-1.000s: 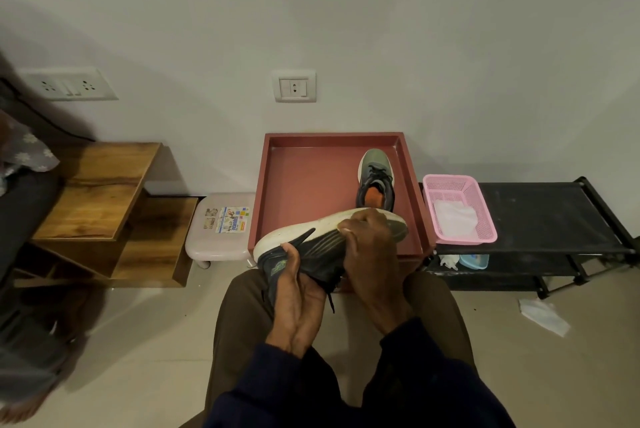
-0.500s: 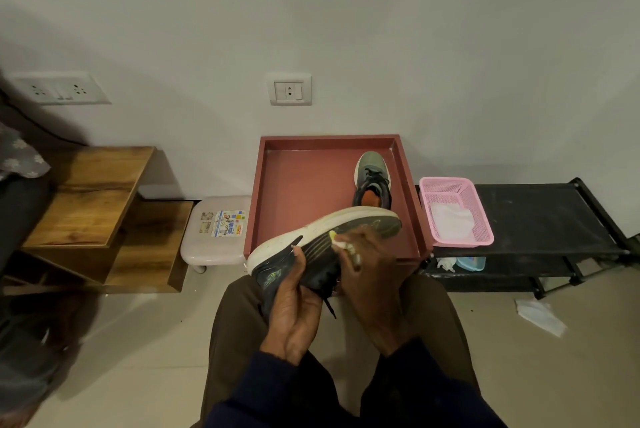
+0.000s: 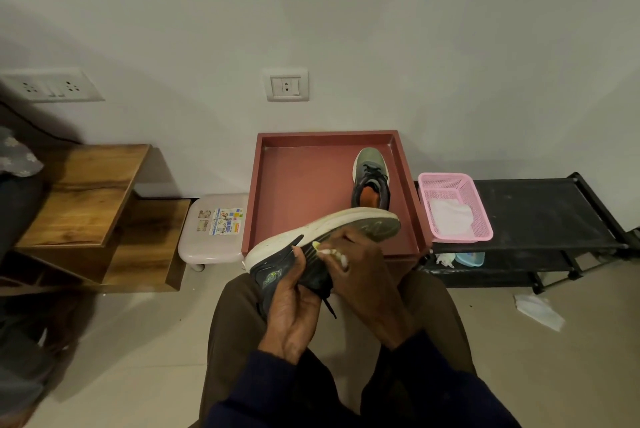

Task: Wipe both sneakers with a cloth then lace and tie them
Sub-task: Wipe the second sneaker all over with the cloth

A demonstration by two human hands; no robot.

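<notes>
Two hands on the near sneaker (image 3: pixel 311 230), tipped on its side over the lap. The left hand (image 3: pixel 291 310) is curled round its dark upper, and the right hand (image 3: pixel 367 275) pinches a small white cloth (image 3: pixel 332 254) against the side, just under the pale midsole. Over in the red tray (image 3: pixel 304 178) the second sneaker (image 3: pixel 371 178) stands at the right, toe to the wall, with a pink basket (image 3: pixel 479 213) beside the tray.

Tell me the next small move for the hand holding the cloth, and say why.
Probably drag the cloth along the sneaker side toward the toe. The right hand pinches it against the upper just below the pale sole edge, the left hand grips the heel end, and that edge looks speckled with dirt.
</notes>
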